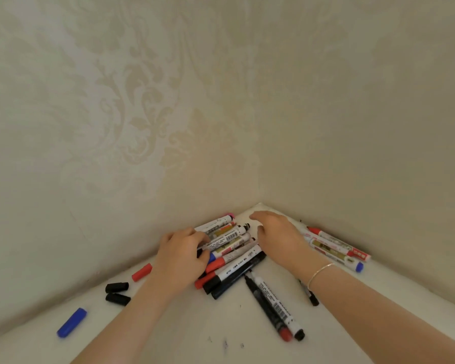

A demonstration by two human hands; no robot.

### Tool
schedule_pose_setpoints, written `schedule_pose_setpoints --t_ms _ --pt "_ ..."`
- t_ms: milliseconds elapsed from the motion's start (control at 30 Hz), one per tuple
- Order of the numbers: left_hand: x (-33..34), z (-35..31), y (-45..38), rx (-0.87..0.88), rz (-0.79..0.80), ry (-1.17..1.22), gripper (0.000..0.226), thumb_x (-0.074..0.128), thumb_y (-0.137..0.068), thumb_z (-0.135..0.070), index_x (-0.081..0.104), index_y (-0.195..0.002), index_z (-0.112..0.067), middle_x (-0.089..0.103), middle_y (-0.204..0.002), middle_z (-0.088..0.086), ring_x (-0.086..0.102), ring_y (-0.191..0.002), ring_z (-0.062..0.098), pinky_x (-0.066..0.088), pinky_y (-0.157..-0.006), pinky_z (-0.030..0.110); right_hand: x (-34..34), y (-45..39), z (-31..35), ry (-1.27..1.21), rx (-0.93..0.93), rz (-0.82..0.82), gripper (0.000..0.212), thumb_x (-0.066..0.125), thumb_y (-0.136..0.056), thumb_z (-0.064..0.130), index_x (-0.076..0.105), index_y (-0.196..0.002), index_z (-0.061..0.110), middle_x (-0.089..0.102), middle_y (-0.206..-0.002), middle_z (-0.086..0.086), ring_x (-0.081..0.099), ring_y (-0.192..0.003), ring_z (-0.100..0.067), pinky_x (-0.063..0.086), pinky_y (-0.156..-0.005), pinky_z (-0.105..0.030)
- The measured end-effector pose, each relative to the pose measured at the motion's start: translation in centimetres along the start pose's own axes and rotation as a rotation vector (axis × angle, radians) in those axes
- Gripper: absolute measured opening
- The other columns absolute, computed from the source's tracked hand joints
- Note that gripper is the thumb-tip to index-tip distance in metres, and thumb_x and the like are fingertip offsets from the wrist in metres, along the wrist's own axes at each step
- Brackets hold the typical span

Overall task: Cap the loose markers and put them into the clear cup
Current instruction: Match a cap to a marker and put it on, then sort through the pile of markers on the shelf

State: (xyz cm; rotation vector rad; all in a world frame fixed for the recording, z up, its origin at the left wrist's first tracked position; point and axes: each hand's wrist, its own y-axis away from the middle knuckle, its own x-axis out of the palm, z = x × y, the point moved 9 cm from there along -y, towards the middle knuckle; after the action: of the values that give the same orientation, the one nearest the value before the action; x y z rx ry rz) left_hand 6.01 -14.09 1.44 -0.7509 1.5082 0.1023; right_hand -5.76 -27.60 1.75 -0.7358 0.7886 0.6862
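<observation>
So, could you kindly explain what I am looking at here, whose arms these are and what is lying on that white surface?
There is no machine here: a person wears a wide-angle camera on the head, so the single picture looks forward and down at their own two bare arms. They work on a white table pushed into a corner of wallpapered walls. The left hand rests on a pile of whiteboard markers, fingers curled over some of them. The right hand, with a thin bracelet at the wrist, hovers open above the pile and holds nothing. More markers lie by the right wall, and two lie nearer the camera. Loose caps sit to the left: a red cap, two black caps and a blue cap. No clear cup is in view.
</observation>
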Motion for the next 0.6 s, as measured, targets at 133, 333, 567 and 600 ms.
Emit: schedule_pose_setpoints --t_ms 133,333,567,600 --pt "0.0 -1.0 0.4 -0.012 -0.055 0.063 0.024 0.055 -0.092 -0.029 0.064 -0.114 -0.032 0.06 -0.113 -0.013 0.054 -0.109 0.011 0.03 -0.102 0.03 -3.0 1.4 -4.3 -0.002 0.225 0.004 0.041 0.044 -0.09 0.004 0.056 -0.128 0.014 0.056 -0.132 -0.008 0.054 -0.117 -0.023 0.044 -0.098 -0.032" --pt "0.7 -4.5 0.6 0.072 -0.041 0.136 0.023 0.057 -0.091 -0.031 0.066 -0.112 -0.03 0.06 -0.116 -0.011 0.053 -0.113 0.014 0.03 -0.1 0.031 -2.2 4.6 -6.2 0.153 0.373 0.359 0.031 0.047 -0.093 0.017 0.048 -0.122 0.006 0.056 -0.117 -0.009 0.055 -0.097 -0.022 0.047 -0.076 -0.025" --pt "0.9 -7.0 0.7 0.115 -0.028 0.17 0.026 0.053 -0.095 -0.035 0.064 -0.117 -0.029 0.056 -0.126 -0.012 0.046 -0.122 0.012 0.024 -0.106 0.029 -1.7 5.6 -6.9 0.193 0.404 0.343 0.017 0.047 -0.09 0.01 0.039 -0.104 0.012 0.038 -0.072 0.002 0.039 -0.062 -0.009 0.03 -0.05 -0.021" --pt "0.9 -7.1 0.7 0.114 -0.023 0.175 0.026 0.053 -0.095 -0.035 0.063 -0.117 -0.029 0.056 -0.127 -0.012 0.046 -0.123 0.012 0.024 -0.106 0.03 -1.6 5.5 -7.0 0.179 0.413 0.329 0.02 0.048 -0.089 0.009 0.039 -0.107 0.011 0.041 -0.073 0.002 0.041 -0.063 -0.01 0.034 -0.052 -0.022"
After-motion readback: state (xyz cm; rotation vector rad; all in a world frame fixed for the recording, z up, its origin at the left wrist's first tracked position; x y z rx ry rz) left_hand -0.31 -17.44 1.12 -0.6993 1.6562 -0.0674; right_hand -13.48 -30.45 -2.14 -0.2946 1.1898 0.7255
